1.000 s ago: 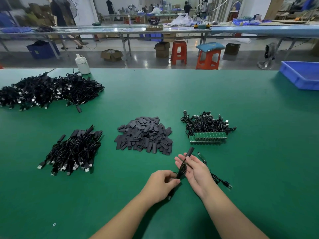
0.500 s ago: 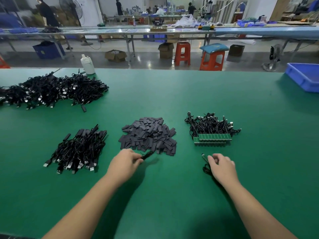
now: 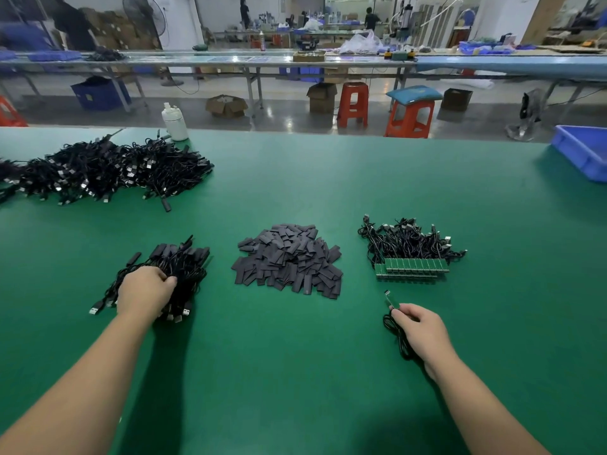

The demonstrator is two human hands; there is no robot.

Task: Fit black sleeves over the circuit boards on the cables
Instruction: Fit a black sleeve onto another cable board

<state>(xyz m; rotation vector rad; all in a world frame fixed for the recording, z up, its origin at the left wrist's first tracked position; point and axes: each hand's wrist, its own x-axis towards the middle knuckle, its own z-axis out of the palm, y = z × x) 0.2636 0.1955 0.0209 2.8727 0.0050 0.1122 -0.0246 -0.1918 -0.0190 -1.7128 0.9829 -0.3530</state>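
A heap of flat black sleeves (image 3: 289,259) lies in the middle of the green table (image 3: 295,372). To its right sits a bundle of cables with bare green circuit boards (image 3: 412,267) lined up in a row. To its left is a pile of sleeved cables (image 3: 177,267). My left hand (image 3: 144,292) rests on that pile with curled fingers; whether it still holds a cable is hidden. My right hand (image 3: 420,330) pinches one loose cable (image 3: 395,333) just behind its bare green board (image 3: 391,300).
A large heap of black USB cables (image 3: 105,172) covers the far left of the table, with a white bottle (image 3: 175,122) behind it. A blue bin (image 3: 583,152) stands at the far right edge. Beyond are stools, benches and people.
My left hand carried the sleeved cable left from the sleeve heap onto the finished pile. My right hand took hold of the loose cable near its board and raised it slightly.
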